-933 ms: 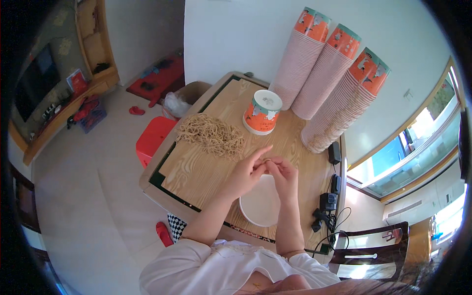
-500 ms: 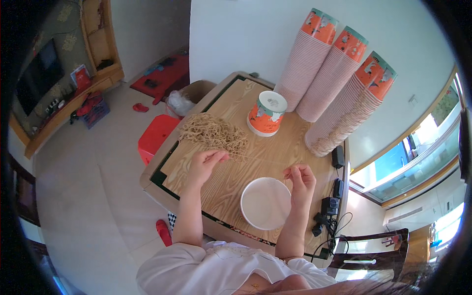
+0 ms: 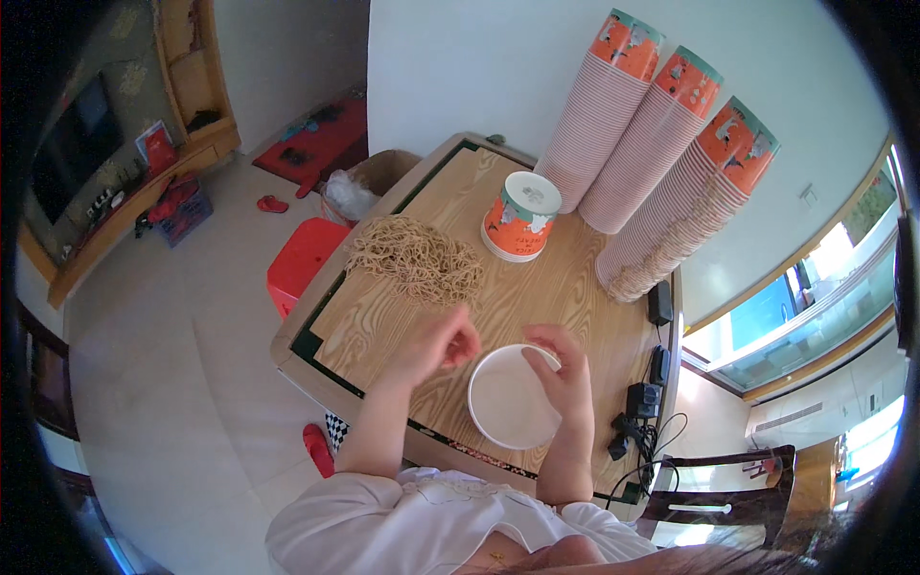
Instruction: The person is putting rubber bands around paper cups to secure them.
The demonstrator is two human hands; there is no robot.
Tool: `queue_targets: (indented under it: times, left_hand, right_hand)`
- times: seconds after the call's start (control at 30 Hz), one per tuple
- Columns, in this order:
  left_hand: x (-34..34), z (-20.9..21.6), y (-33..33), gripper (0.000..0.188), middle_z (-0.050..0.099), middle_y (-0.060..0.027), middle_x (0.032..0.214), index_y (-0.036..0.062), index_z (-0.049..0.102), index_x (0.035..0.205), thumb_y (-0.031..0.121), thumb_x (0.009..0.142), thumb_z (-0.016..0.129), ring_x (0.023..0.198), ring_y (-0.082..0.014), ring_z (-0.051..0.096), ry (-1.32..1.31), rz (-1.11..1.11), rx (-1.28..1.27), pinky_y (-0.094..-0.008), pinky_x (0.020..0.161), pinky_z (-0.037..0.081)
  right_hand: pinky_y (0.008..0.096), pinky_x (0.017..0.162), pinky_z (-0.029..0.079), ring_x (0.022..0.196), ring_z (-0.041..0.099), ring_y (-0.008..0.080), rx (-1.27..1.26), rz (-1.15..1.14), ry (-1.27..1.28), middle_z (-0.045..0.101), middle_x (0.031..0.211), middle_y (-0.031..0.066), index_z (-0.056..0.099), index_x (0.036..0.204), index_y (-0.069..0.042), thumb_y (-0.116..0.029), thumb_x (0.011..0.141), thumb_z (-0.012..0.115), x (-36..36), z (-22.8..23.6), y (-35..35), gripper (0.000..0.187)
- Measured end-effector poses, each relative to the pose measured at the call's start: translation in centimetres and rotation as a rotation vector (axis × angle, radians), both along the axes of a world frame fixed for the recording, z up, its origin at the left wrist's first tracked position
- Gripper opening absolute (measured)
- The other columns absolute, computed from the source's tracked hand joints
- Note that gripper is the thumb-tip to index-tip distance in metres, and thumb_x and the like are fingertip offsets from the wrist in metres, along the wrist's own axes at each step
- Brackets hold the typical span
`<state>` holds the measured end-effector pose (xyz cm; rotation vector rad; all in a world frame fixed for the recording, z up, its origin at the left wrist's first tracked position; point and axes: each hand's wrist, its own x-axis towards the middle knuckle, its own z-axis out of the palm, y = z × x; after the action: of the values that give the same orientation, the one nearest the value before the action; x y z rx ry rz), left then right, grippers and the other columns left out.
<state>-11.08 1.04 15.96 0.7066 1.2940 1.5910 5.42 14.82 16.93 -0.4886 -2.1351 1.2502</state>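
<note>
Nearest, below a white top, both hands were held out over the front of the table (image 3: 369, 331). The left hand (image 3: 436, 347) hung beside a round white tub (image 3: 508, 402), fingers curled inward; blur made it impossible to tell whether anything was pinched there. The right hand (image 3: 565, 372) stood over the tub's right side, thumb and fingers parted in a loose curve, with nothing visible between them; whether it touched the rim was unclear. The tub sat mouth up near the table's front edge, its pale inside showing and no strand discernible on it.

Beyond the hands, a tangle of tan strands (image 3: 414, 259) lay loose, a sizeable heap by all appearances not yet used. Just right of it, a short orange-and-green pile of cups (image 3: 517, 230) stood upside down. Farther back rose three tall columns, the left stack (image 3: 599, 105), the middle stack (image 3: 652, 144) and the right stack (image 3: 676, 206), seemingly complete as piles; only the right one visibly carried similar strands, along its side.

The tabletop was wood-grained with a dark border, black adapters (image 3: 643, 400) and cables along its right side. Past it were a red stool (image 3: 305, 266), a dark chair (image 3: 752, 503), a carton (image 3: 393, 172), a red mat (image 3: 335, 134), a bright window (image 3: 767, 316) and a wall-mounted screen (image 3: 75, 149).
</note>
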Motion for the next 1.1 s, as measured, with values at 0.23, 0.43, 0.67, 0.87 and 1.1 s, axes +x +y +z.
queue_targets:
  times: [0.23,0.43,0.67,0.87,1.1]
  left_hand:
    - [3.2,-0.5,2.4,0.048,0.052,-0.0010,0.059,0.0020,0.056,0.065,0.034,0.095,0.035,0.054,-0.0074,0.044,0.141,-0.120,0.149,-0.0226,0.051,0.037]
    - [3.6,-1.4,2.9,0.038,0.049,0.0000,0.059,0.0020,0.055,0.066,0.028,0.091,0.045,0.056,-0.0071,0.043,0.133,-0.051,0.181,-0.0228,0.051,0.036]
    - [3.8,-0.9,2.7,0.014,0.048,0.0017,0.059,0.0024,0.060,0.079,0.017,0.081,0.060,0.055,-0.0053,0.041,0.500,0.048,0.086,-0.0245,0.047,0.034]
    - [4.3,-2.9,3.2,0.012,0.053,-0.0001,0.061,0.0032,0.062,0.084,0.015,0.080,0.061,0.055,-0.0069,0.045,0.634,0.024,0.098,-0.0247,0.048,0.036]
    - [5.1,-3.1,4.4,0.010,0.059,-0.0062,0.072,0.0023,0.057,0.085,0.012,0.082,0.058,0.065,-0.0113,0.056,0.477,-0.032,0.137,-0.0254,0.058,0.044]
  right_hand:
    - [0.0240,0.079,0.044,0.087,0.057,0.0134,-0.038,0.110,-0.021,0.060,0.092,0.0053,0.059,0.101,0.000,0.002,0.075,0.062,0.1,-0.9,-0.8,0.027]
    - [0.0247,0.069,0.045,0.075,0.057,0.0130,-0.106,0.047,-0.018,0.062,0.078,0.0065,0.064,0.087,0.000,-0.001,0.073,0.066,0.3,-1.4,-0.4,0.014]
    - [0.0237,0.060,0.044,0.068,0.056,0.0103,-0.064,-0.052,-0.070,0.061,0.070,0.0037,0.062,0.076,0.000,-0.006,0.075,0.066,0.7,-2.1,0.2,0.008]
    - [0.0229,0.053,0.040,0.060,0.050,0.0070,-0.189,-0.051,-0.153,0.054,0.060,0.0009,0.058,0.070,0.000,-0.015,0.085,0.057,1.2,-2.7,0.5,0.021]
    - [0.0177,0.056,0.033,0.061,0.039,0.0039,-0.215,0.020,-0.096,0.044,0.063,-0.0039,0.049,0.071,-0.003,-0.011,0.088,0.050,1.8,-3.1,0.9,0.019]
